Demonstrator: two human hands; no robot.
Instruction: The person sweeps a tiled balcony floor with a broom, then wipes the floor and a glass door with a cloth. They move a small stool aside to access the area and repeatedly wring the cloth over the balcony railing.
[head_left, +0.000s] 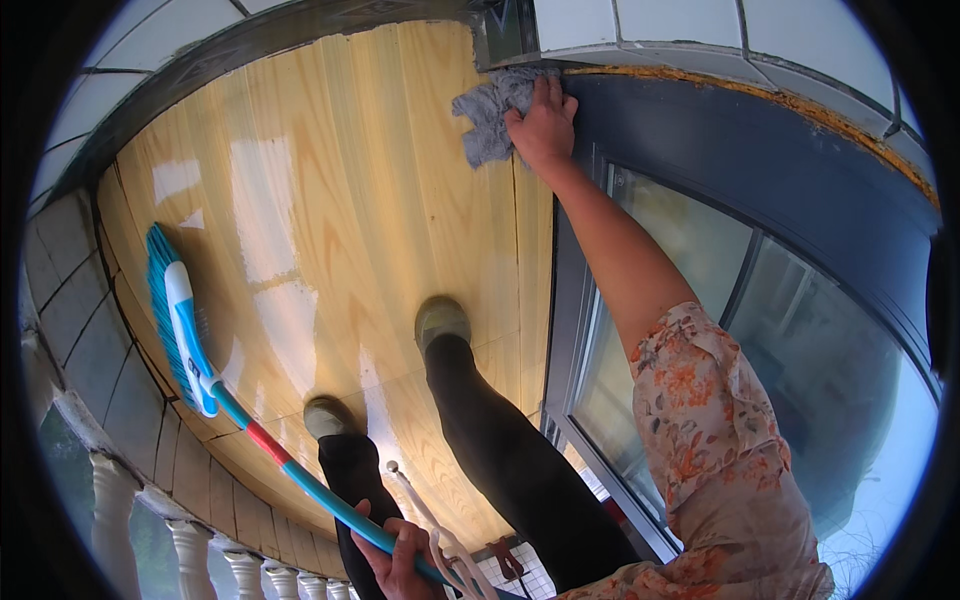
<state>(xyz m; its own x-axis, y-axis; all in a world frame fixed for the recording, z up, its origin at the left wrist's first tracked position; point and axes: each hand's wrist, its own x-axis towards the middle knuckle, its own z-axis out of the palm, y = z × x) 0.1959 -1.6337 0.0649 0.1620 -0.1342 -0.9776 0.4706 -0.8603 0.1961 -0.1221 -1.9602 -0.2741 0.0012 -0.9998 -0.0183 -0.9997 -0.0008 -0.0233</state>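
Observation:
My right hand presses a crumpled grey cloth against the corner where the wood-look floor meets the dark door panel and the tiled wall. At the bottom, my left hand is closed round the blue handle of a broom, which has a red band. The broom's head, with teal bristles, lies towards the left side of the floor. A pale cord or strap hangs beside my left hand; what it belongs to cannot be told.
A dark-framed glass door stands along the right. White tiles line the wall at the top. A white baluster railing and low tiled edging curve along the left. My shoes are on the floor, which has shiny, wet-looking patches.

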